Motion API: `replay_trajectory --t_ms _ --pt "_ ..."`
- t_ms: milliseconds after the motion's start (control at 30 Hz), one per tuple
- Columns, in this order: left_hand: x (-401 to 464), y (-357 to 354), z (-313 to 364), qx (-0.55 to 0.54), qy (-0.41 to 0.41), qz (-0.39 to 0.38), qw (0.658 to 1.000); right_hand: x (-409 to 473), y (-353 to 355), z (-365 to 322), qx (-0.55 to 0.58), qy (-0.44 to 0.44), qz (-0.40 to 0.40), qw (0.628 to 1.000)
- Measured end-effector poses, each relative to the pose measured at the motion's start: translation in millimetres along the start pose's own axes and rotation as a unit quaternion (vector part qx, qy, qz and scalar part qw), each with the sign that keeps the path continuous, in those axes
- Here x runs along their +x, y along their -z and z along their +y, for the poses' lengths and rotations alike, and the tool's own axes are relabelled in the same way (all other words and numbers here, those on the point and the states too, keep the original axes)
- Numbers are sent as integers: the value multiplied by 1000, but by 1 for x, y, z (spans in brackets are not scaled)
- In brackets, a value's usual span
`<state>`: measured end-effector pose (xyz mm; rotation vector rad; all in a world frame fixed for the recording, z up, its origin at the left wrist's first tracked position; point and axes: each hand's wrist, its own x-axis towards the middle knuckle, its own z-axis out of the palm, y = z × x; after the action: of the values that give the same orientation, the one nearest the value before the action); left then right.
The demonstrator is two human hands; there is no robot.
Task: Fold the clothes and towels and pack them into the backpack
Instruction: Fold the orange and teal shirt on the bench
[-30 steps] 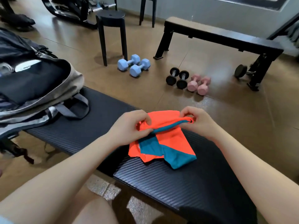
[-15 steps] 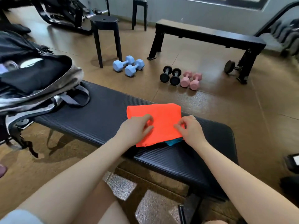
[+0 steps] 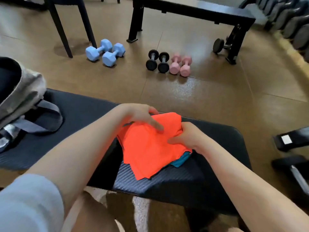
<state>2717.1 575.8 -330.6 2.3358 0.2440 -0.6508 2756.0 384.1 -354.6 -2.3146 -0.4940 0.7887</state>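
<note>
Left hand point(image 3: 142, 117) lies over the far left part of the orange garment point(image 3: 150, 148), fingers extended and spread, thumb pressing on the cloth; whether any finger is tucked under the far edge cannot be told. Right hand point(image 3: 185, 137) has its fingers curled into the garment's right edge, bunching the cloth there in a firm grip. The garment rests on the bench point(image 3: 80, 118), partly folded, with its near corner hanging loose toward the person and a teal part point(image 3: 181, 162) showing beneath its right side.

Step in hand, by judgement: the folding of this one piece is close to done, and both hands appear set to gather or lift it. Packing has not begun for it.

The backpack point(image 3: 21, 91) sits on the bench well to the left of the garment, its dark mouth open toward the garment. The next move calls for keeping the folds together while carrying the piece left across the bench into that opening.

Backpack straps point(image 3: 48, 118) lie on the bench between garment and backpack and could snag the loose corner. Beyond the garment, on the floor, lie blue dumbbells point(image 3: 105, 51), black dumbbells point(image 3: 158, 61) and pink dumbbells point(image 3: 180, 65), with a second black bench point(image 3: 192, 10) behind them; none obstructs the path.
</note>
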Motion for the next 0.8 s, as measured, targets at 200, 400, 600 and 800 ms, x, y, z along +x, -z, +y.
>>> replay_trajectory --t_ms 200,400,600,800 --pt "-54 9 -13 -273 -84 3 958 -22 27 -55 11 37 -15 999" --pt "-162 62 -19 -411 -17 161 897 -34 54 -185 -44 122 -165 978" --pt "-246 130 -21 -488 61 238 838 -43 58 -280 156 54 -238 957" --pt "-300 154 -35 -587 111 284 750 -45 31 -316 353 -14 -407 842"
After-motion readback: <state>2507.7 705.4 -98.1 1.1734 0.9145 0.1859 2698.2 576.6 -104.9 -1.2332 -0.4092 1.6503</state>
